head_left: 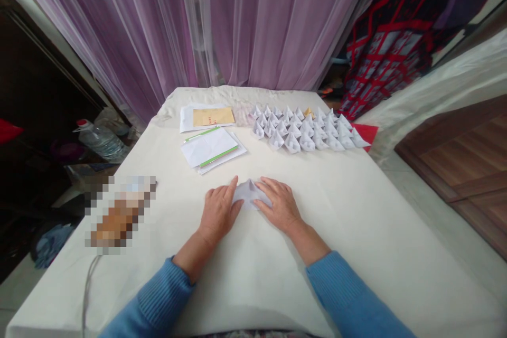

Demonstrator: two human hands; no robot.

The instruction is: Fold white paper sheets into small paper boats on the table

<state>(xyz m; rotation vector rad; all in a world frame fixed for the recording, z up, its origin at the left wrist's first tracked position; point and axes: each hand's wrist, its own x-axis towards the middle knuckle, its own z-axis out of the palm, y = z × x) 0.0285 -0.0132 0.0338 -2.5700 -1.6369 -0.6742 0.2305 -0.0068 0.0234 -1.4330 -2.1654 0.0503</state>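
A partly folded sheet of white paper point(249, 195) lies on the table before me, with a small raised peak at its far edge. My left hand point(219, 207) has the paper's left side between thumb and index finger. On the right side, my right hand point(279, 203) grips it, thumb at the near edge and fingers laid over the top. Beyond my hands, to the right, stand several rows of folded white paper boats point(307, 132), one of them yellow point(309, 112).
Paper sheets with green-edged packaging point(212, 147) lie behind my left hand. Farther back, a tan envelope point(214, 116) rests on white sheets. A blurred-out device point(122, 211) with a cable point(87, 285) is at the left. A red sheet point(366, 134) pokes out beside the boats.
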